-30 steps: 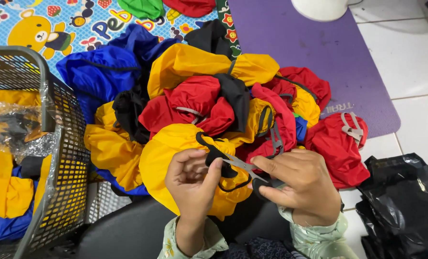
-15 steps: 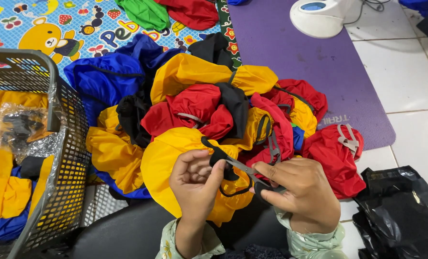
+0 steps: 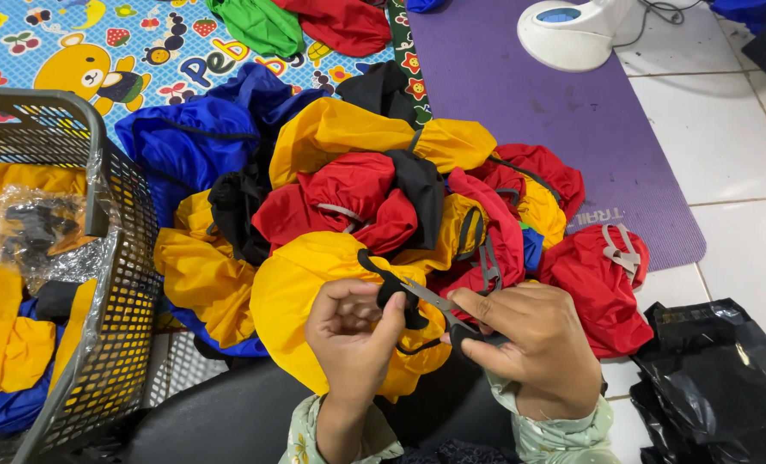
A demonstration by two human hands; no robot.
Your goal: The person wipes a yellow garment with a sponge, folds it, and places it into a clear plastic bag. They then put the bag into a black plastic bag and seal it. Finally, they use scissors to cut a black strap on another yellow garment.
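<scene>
Head view: your left hand (image 3: 353,335) pinches the yellow bag's (image 3: 314,301) black strap (image 3: 391,288) taut so your right hand (image 3: 533,344), fingers clamped on scissors (image 3: 439,305), can reach it.

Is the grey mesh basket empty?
No, the grey mesh basket holds yellow and blue fabric pieces and a crinkled clear plastic bag.
</scene>
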